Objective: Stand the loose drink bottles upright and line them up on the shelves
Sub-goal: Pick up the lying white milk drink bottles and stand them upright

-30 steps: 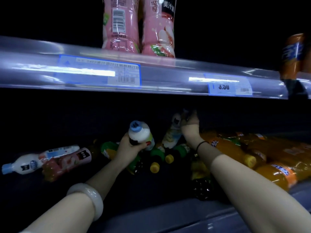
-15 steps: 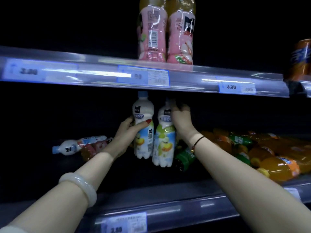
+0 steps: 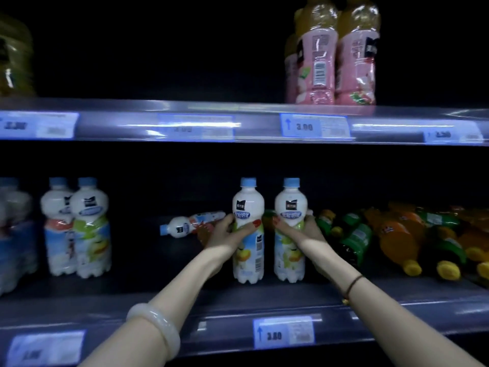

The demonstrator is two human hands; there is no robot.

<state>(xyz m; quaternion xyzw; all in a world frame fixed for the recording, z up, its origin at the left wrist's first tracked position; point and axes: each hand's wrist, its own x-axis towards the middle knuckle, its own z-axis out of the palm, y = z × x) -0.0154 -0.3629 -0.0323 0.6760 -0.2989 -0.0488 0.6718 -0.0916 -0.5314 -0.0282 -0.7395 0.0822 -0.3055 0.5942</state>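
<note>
Two white drink bottles with pale blue caps stand upright on the middle shelf (image 3: 185, 294), near each other but not touching: the left bottle (image 3: 248, 205) and the right bottle (image 3: 291, 205). The left hand (image 3: 225, 235) has its grip clamped on the left bottle at the waist, thumb across the front of the label and fingers round the far side. The right hand (image 3: 304, 230) clamps the right bottle at the same height. In the dim light both bases appear to sit on the shelf. A white bangle (image 3: 156, 327) circles the left wrist and a dark cord (image 3: 353, 284) the right. Just behind the left hand a similar white bottle (image 3: 182, 226) lies on its side, cap pointing left. Further left two more white bottles (image 3: 88, 226) stand upright close together. To the right of the right hand, green soda bottles (image 3: 356, 234) and orange soda bottles (image 3: 394, 241) lie loose in a jumble, yellow caps toward the shelf front. On the upper shelf (image 3: 238, 107) two pink-labelled juice bottles (image 3: 315, 62) stand side by side. Blue price tags (image 3: 315, 125) sit along the shelf edges; one reads 3.00.
</note>
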